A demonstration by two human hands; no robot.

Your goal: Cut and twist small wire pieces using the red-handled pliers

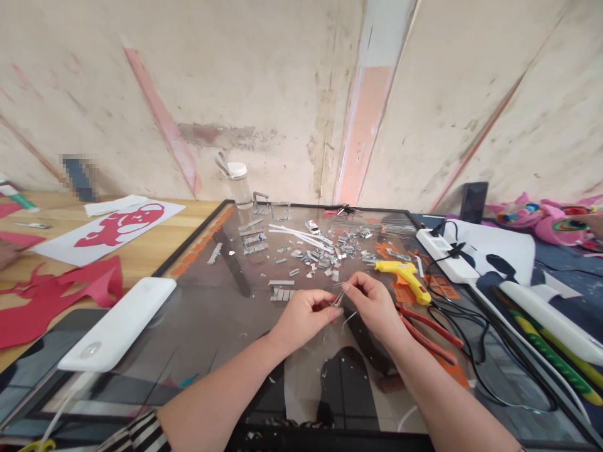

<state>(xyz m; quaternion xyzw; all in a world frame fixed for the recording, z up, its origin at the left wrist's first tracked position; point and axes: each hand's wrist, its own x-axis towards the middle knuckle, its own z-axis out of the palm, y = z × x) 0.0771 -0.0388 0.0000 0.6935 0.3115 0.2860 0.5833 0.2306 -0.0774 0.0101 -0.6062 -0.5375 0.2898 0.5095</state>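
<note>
Close together over the glass tabletop [226,320], both my hands are pinched on thin wire pieces [338,296]. My left hand [308,314] holds their lower end between thumb and forefinger. At the upper end, the fingertips of my right hand [370,300] are closed on the same wires. A bent bit of wire [349,318] shows just below them. Beyond the hands lies a scatter of small grey pieces [320,257], with white sticks [301,235] behind. A small grey rack-like piece [281,290] stands left of my left hand.
A yellow glue gun [405,276] and red-handled pliers [431,336] lie to the right, near black cables and a white power strip [445,254]. A white power bank [120,323] sits at left. A clear bottle [240,188] stands by the wall. Another person's hand [12,250] shows far left.
</note>
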